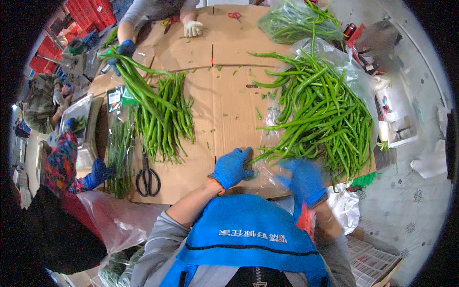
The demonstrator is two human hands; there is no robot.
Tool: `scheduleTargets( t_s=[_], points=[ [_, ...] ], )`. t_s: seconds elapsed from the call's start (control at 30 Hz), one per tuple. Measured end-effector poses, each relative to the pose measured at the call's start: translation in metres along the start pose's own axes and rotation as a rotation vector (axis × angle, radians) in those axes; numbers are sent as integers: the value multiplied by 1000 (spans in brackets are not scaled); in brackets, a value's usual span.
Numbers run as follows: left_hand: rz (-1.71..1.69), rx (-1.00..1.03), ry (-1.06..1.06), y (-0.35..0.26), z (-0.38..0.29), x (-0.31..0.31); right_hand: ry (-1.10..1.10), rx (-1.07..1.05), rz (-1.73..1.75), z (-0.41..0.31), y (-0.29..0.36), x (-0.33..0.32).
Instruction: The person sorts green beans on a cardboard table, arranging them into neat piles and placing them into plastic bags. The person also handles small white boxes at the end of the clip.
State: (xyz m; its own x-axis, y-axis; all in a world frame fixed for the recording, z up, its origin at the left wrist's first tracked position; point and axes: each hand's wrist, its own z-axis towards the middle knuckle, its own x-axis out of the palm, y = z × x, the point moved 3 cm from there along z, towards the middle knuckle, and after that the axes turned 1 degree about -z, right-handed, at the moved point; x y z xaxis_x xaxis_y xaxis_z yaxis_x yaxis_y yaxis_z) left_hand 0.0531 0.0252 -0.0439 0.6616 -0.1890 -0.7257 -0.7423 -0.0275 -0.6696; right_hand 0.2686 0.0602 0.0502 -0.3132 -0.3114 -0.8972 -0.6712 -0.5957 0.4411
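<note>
My left hand (231,169), in a blue knit glove, rests at the table's near edge with thumb and forefinger apart. No held thing shows in it. To its right, my right hand (304,182), also blue-gloved, is blurred by motion at the near side of a big heap of long green chili peppers (322,107). Whether its fingers hold anything is unclear. The heap spills from a clear plastic bag (349,61). Left of my hands lie a lined-up bunch of long green peppers (165,118) and black-handled scissors (147,181).
Cardboard (229,93) covers the table, with green scraps on it. Across it, a co-worker's blue-gloved hand (123,53) holds several peppers. At left, another person's gloved hand (98,172) touches a bagged green bundle (120,158). Red scissors (235,15) and a filled bag (297,23) lie far off.
</note>
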Motion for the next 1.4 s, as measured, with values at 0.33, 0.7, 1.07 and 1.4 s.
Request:
scheduleTargets(
  t_s=[0.33, 0.7, 1.07, 1.4],
  points=[
    [-291, 397, 231, -57, 33, -9, -287, 177, 459, -14, 2, 72],
    [-997, -208, 386, -53, 95, -30, -582, 249, 834, -32, 29, -26],
    [-519, -98, 531, -19, 143, -80, -238, -13, 496, -21, 47, -4],
    [285, 111, -268, 29, 327, -142, 123, 61, 750, -7, 24, 34]
  ],
)
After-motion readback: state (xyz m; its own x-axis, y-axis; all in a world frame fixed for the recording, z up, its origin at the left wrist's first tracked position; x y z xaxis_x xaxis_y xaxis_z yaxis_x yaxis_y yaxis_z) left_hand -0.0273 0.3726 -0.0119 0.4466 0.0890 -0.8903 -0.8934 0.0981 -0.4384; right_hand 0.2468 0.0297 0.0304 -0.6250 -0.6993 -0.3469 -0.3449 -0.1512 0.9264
